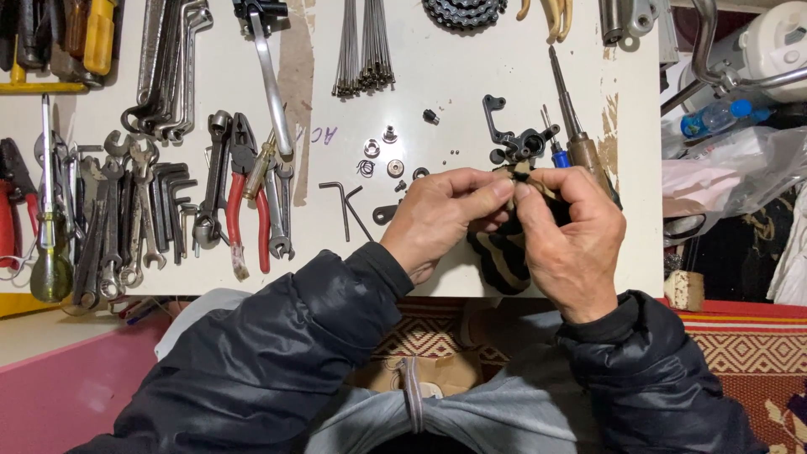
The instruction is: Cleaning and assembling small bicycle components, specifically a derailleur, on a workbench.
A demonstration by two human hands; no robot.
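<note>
On the left of the white table (471,76), spanners (126,219) and red-handled pliers (244,197) in rows, untouched; further right, two hex keys (345,206) and small washers (382,160). At the middle, left hand (441,223) and right hand (567,244) pressed together, fingertips pinching a small part wrapped in a striped black-and-tan cloth (503,252), probably a wiping or gripping step. Just behind, a black bicycle component (514,139) and a wooden-handled awl (576,126); next move likely needing a firm, steady pinch.
</note>
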